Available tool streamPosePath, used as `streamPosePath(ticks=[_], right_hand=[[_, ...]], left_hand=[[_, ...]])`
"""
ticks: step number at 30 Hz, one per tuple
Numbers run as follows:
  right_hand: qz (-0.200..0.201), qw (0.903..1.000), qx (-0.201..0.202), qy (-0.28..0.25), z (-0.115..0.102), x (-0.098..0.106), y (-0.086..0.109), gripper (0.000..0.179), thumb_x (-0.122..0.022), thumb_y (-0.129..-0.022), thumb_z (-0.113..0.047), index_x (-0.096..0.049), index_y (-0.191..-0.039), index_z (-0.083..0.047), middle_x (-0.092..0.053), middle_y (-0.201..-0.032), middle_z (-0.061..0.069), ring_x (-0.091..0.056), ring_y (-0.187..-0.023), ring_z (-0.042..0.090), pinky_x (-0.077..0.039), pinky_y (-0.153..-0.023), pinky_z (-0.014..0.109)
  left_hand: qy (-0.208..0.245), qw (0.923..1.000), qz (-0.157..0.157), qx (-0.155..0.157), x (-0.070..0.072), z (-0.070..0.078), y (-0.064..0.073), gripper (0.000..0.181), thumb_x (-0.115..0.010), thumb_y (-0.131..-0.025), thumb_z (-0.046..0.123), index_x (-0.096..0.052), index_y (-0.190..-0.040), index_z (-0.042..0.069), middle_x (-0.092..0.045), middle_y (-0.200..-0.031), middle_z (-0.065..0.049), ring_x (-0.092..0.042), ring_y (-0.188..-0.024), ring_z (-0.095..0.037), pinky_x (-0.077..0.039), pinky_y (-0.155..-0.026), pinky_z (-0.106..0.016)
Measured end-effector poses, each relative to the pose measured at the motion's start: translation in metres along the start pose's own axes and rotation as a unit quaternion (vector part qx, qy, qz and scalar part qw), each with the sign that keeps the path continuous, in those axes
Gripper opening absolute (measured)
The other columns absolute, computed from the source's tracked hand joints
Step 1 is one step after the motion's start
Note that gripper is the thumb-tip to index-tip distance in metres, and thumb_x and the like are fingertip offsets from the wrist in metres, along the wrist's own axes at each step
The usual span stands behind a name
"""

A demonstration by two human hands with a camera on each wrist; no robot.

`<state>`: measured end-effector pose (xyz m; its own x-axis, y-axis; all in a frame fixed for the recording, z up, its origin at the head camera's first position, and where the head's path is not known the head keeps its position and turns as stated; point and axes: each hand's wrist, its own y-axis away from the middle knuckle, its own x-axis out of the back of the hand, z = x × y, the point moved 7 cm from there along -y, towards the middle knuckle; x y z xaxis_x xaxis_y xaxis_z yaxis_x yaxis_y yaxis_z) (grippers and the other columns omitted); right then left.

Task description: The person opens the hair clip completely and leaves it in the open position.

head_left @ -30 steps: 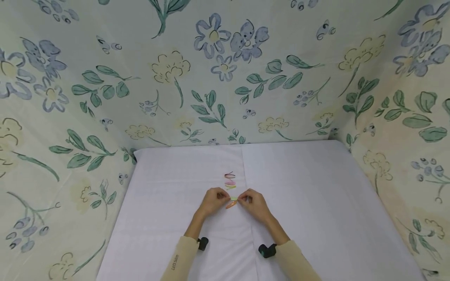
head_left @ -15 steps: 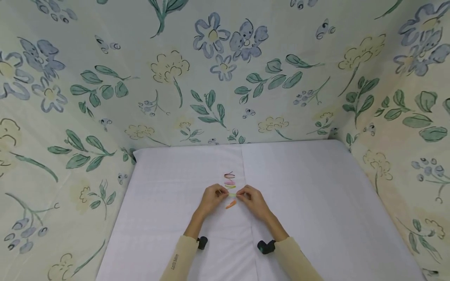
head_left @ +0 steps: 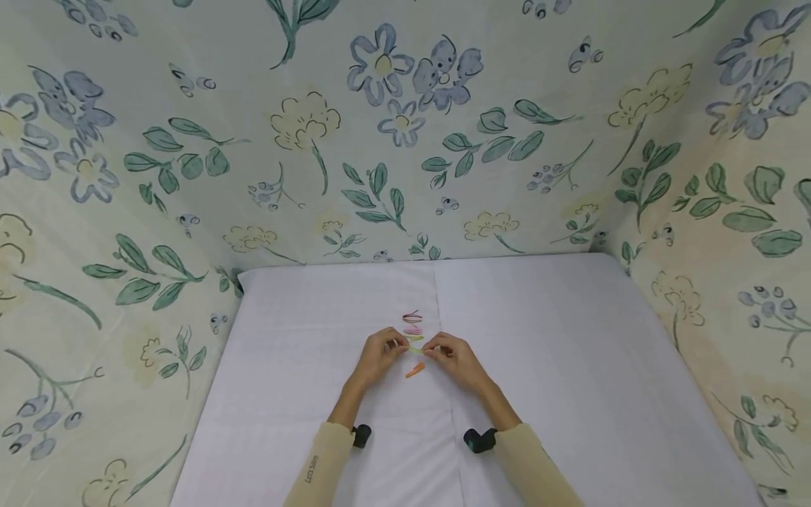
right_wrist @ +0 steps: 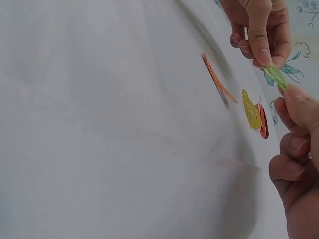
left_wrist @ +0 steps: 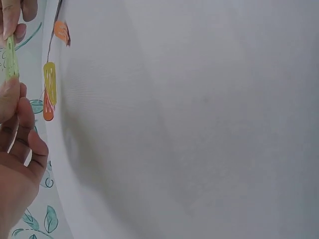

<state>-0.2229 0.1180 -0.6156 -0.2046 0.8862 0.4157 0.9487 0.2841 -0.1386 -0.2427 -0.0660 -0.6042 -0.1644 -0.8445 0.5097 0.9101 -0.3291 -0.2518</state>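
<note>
Both hands pinch a light green snap hair clip point(right_wrist: 275, 75) by its two ends. My left hand point(head_left: 379, 355) grips one end between thumb and fingers, and my right hand point(head_left: 457, 360) has the other. In the left wrist view the green clip is raised above the cloth. Nearer the body, an orange hair clip point(head_left: 415, 370) lies on the cloth. Just beyond the hands is a yellow hair clip point(right_wrist: 252, 110), followed by a pink clip point(head_left: 413, 330) and a dark red one point(head_left: 412, 317). In the wrist views these farther clips overlap.
A white cloth point(head_left: 538, 338) with a seam and light creases covers the table. Floral curtains point(head_left: 380, 176) enclose the back and both sides. Each wrist carries a small black camera point(head_left: 479, 440).
Both hands have moved slightly away from the body with the green clip, from close by the orange clip toward the yellow one. The clips on the cloth have stayed put.
</note>
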Motion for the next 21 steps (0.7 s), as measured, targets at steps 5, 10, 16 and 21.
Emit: streamPosePath(ticks=[5,10,16,21], right_hand=[[0.017,0.9996,0.020,0.006,-0.0023,-0.0011,-0.0017,0.008,-0.070,-0.098,-0.014,-0.078,-0.099,-0.011,-0.069,-0.097,0.004,-0.049,-0.072,0.006,-0.042,-0.064,0.020],[0.045,0.9972,0.053,0.028,-0.0070,-0.0019,-0.0045,0.008,-0.073,-0.096,-0.013,-0.078,-0.096,-0.008,-0.067,-0.092,0.007,-0.044,-0.066,0.003,-0.040,-0.059,0.019],[0.080,0.9942,0.059,0.042,-0.0067,0.0030,-0.0048,0.008,-0.074,-0.094,-0.013,-0.078,-0.095,-0.005,-0.065,-0.087,0.006,-0.042,-0.064,0.002,-0.038,-0.057,0.019],[0.085,0.9942,0.052,0.042,-0.0046,0.0038,-0.0045,0.007,-0.074,-0.094,-0.012,-0.077,-0.093,-0.006,-0.065,-0.086,0.006,-0.041,-0.063,0.003,-0.036,-0.057,0.017]], left_hand=[[0.010,0.9999,-0.007,-0.009,-0.0030,-0.0002,0.0003,0.011,-0.074,-0.088,-0.007,-0.078,-0.087,0.003,-0.072,-0.085,-0.011,-0.063,-0.078,-0.018,-0.051,-0.071,-0.023],[0.018,0.9993,-0.030,0.012,-0.0074,-0.0029,0.0013,0.024,-0.067,-0.087,-0.015,-0.080,-0.092,0.005,-0.073,-0.088,-0.011,-0.061,-0.078,-0.014,-0.049,-0.070,-0.021],[0.015,0.9992,-0.014,0.036,-0.0023,-0.0053,0.0023,0.010,-0.076,-0.089,-0.004,-0.080,-0.094,0.003,-0.073,-0.088,-0.013,-0.059,-0.074,-0.012,-0.048,-0.066,-0.020],[0.016,0.9985,-0.019,0.049,-0.0010,-0.0074,0.0031,0.009,-0.076,-0.090,-0.001,-0.081,-0.096,0.004,-0.074,-0.089,-0.007,-0.057,-0.074,-0.008,-0.047,-0.067,-0.020]])
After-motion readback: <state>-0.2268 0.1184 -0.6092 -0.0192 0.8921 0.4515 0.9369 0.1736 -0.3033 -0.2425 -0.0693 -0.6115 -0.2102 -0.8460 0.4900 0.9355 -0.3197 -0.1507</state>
